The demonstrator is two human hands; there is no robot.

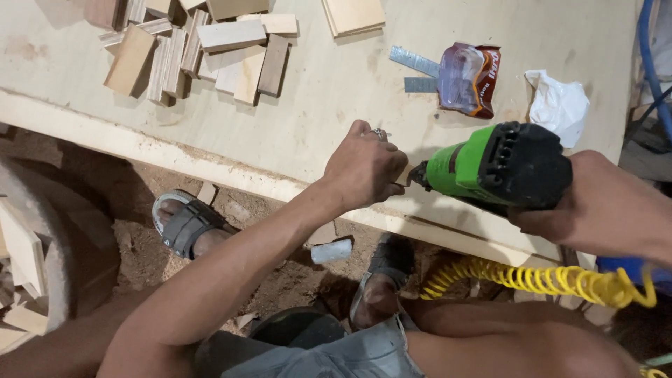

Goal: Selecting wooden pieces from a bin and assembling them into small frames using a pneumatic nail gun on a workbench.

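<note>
A: Nailer [500, 166], green and black, sat in the right hand [602, 210], fingers wrapped shut around its handle, nose pointed at the left hand [364, 171].

B: And the left?

A: It was pinched closed on a small piece of wood [400, 176] right at the tool's nose, at the near edge of the plywood table [336, 91]. Most of the piece was hidden under the fingers.

B: Any sign of how far the work had got?

A: Hard to judge. The nose looked to be touching the piece, but I couldn't tell whether a nail had gone in. Well beyond the grip lay a pile of wood blocks [203, 49], loose and unjoined.

B: Anything else nearby?

A: Nail strips [414, 61], a snack packet [470, 78] and a white bag [558, 103] beyond the tool; a yellow coiled hose [546, 278] hung below it.
</note>
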